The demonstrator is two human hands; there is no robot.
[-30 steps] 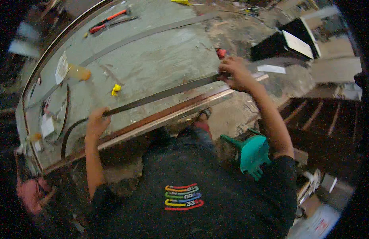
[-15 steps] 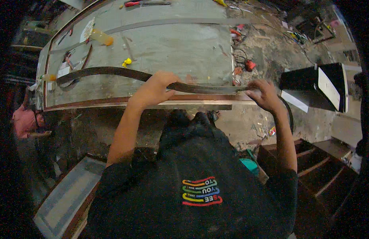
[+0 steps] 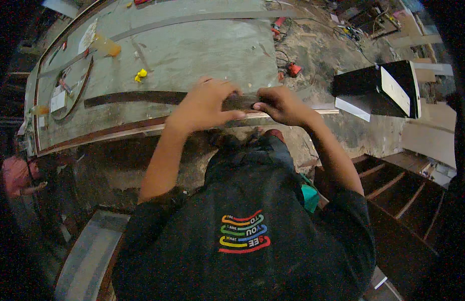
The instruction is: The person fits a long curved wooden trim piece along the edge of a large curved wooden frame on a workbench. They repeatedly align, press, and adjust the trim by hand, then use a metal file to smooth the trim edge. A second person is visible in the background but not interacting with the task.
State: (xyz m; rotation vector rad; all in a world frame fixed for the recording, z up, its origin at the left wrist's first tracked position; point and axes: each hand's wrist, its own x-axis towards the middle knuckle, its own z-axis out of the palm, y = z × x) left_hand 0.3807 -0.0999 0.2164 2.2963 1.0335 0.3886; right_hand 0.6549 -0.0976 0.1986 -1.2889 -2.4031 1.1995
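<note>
A long, thin dark brown strip stretches over the near part of a pale grey-green panel. My left hand curls over the strip, thumb on the near side and fingers on the far side. Close beside it, my right hand pinches the strip between thumb and fingers. A short stretch of the strip shows between my two hands, above the panel's near wooden edge.
On the panel lie a small yellow object, an amber-coloured bottle and a curved brown strip. Right of it stands a black box-like cabinet. Dark shelving is at lower right; a person in pink is far left.
My right hand has come leftward, close to my left hand. The strip's far-left part now lies straighter and lower. The whole view has shifted, with my left hand slightly rightward.
</note>
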